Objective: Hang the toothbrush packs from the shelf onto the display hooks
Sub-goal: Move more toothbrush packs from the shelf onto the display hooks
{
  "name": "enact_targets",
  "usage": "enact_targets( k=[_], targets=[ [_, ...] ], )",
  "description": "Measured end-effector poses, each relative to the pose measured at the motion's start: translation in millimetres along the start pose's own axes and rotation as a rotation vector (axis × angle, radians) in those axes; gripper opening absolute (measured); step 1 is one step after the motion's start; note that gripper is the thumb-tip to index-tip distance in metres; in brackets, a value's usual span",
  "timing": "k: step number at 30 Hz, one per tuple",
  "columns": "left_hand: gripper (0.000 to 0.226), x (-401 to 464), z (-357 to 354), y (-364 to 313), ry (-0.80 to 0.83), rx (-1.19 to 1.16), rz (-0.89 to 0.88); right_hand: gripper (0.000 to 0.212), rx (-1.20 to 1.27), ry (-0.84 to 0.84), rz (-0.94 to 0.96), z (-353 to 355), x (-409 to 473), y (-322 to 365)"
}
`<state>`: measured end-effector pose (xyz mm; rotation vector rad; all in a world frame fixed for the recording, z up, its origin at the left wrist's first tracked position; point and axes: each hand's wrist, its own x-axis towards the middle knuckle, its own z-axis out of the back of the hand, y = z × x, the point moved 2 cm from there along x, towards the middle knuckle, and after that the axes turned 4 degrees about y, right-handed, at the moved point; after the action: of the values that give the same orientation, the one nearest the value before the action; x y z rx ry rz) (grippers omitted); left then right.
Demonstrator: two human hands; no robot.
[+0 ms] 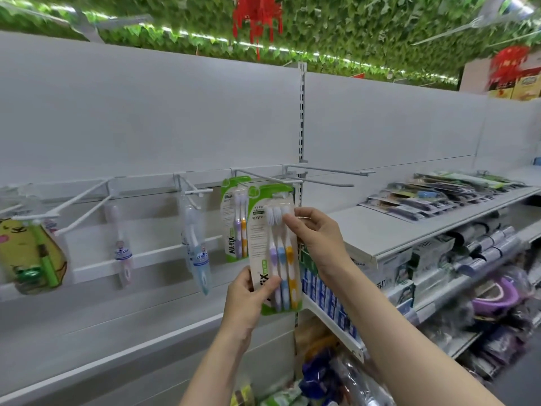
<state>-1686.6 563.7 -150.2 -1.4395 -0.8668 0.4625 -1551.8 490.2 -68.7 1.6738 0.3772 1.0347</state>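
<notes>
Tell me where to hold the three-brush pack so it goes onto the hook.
Hold the three-brush pack by its card edges, left hand at the bottom, right hand at the top right. It hangs upright, so this grip probably leaves the top free for the hook.

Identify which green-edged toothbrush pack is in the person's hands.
The front three-brush pack, gripped by the left hand below and the right hand above; the other green-edged pack hangs behind it, untouched.

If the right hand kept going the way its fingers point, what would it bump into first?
The right hand points up and left, pinching the top of the toothbrush pack. Past that, it would probably meet the matching pack already hanging on the hook, though depth is hard to judge.
</notes>
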Motion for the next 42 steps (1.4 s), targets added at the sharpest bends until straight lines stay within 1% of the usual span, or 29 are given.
enact_targets(
  k=[2, 6, 10, 12, 20, 24, 26, 28, 31, 34, 35, 37, 38, 40, 42],
  targets=[
    [0.024, 9, 2, 2, -0.020, -0.014, 0.022, 0.028, -0.016, 0.021, -0.021, -4, 11, -4],
    [0.025, 34, 10, 4, -0.060, -0.002, 0.051, 0.026, -0.035, 0.073, -0.068, -12, 39, -12],
    [0.028, 60, 22, 10, -0.123, 0.027, 0.068, 0.036, -0.044, 0.119, -0.099, -22, 69, -26],
    [0.027, 72, 28, 16, -0.152, 0.041, 0.076, 0.038, -0.033, 0.157, -0.110, -26, 82, -35],
    [0.029, 112, 37, 35, -0.256, 0.076, 0.089, 0.035, -0.067, 0.263, -0.089, -27, 119, -51],
    [0.031, 117, 37, 40, -0.289, 0.101, 0.082, 0.022, -0.049, 0.308, -0.097, -25, 129, -59],
    [0.031, 115, 36, 40, -0.313, 0.120, 0.086, 0.026, -0.012, 0.334, -0.105, -24, 130, -60],
    [0.034, 111, 33, 39, -0.349, 0.120, 0.096, 0.032, -0.027, 0.360, -0.102, -23, 127, -59],
    [0.042, 95, 23, 43, -0.421, 0.168, 0.166, 0.032, -0.147, 0.389, -0.117, -8, 115, -61],
    [0.049, 69, 3, 49, -0.482, 0.256, 0.267, 0.044, -0.290, 0.414, -0.166, 27, 95, -57],
    [0.058, 59, -6, 50, -0.516, 0.293, 0.285, 0.046, -0.350, 0.426, -0.161, 44, 88, -53],
    [0.083, 40, -28, 46, -0.579, 0.375, 0.295, 0.050, -0.466, 0.466, -0.119, 80, 74, -39],
    [0.089, 29, -46, 37, -0.575, 0.415, 0.298, 0.052, -0.523, 0.488, -0.099, 101, 66, -31],
    [0.079, 6, -90, 14, -0.494, 0.503, 0.297, 0.055, -0.665, 0.518, -0.042, 144, 52, -13],
    [0.068, -14, -136, -8, -0.397, 0.613, 0.249, 0.056, -0.845, 0.531, 0.040, 190, 38, 5]
  ],
)
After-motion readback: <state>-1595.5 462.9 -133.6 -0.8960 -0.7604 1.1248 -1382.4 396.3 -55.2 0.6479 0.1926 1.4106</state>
